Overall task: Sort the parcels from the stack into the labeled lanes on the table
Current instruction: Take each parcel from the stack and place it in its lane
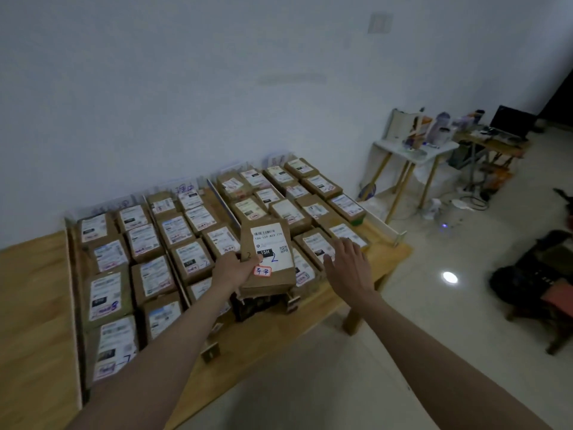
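On the wooden worktop (356, 293), rows of labelled parcels (145, 259) fill the divided lanes. Above the middle lane, the left hand (234, 270) grips a brown parcel (269, 259) by its edge. The right hand (345, 262) hovers beside it, fingers spread.

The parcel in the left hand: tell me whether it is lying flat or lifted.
Lifted: the left hand grips the parcel by its edge, label up, above the rows.
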The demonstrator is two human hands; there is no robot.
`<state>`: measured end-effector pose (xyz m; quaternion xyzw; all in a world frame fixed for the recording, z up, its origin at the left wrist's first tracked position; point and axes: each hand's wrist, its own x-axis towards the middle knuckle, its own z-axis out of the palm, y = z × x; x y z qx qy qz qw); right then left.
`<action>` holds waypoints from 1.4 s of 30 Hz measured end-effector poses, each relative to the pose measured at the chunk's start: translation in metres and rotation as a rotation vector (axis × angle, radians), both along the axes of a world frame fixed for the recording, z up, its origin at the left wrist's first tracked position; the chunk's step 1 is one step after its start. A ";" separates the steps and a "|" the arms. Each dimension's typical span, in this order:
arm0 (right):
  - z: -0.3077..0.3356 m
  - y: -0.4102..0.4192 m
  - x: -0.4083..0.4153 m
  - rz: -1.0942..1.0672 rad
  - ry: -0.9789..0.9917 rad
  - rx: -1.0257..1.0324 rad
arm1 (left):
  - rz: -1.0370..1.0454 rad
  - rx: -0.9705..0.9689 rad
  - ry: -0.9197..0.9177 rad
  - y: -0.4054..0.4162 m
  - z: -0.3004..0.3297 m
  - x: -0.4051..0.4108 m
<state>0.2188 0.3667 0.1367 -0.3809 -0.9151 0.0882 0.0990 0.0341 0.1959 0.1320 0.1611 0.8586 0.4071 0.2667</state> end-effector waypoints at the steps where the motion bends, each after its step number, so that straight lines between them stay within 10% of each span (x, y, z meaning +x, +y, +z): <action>1: -0.001 0.011 0.009 -0.012 -0.003 0.000 | -0.007 0.006 -0.002 0.015 -0.002 0.008; 23: -0.033 0.307 0.024 -0.094 -0.032 -0.022 | -0.118 -0.003 -0.048 0.340 -0.046 0.011; 42: -0.100 0.515 -0.033 0.235 -0.112 -0.129 | 0.241 0.023 -0.014 0.477 -0.072 0.038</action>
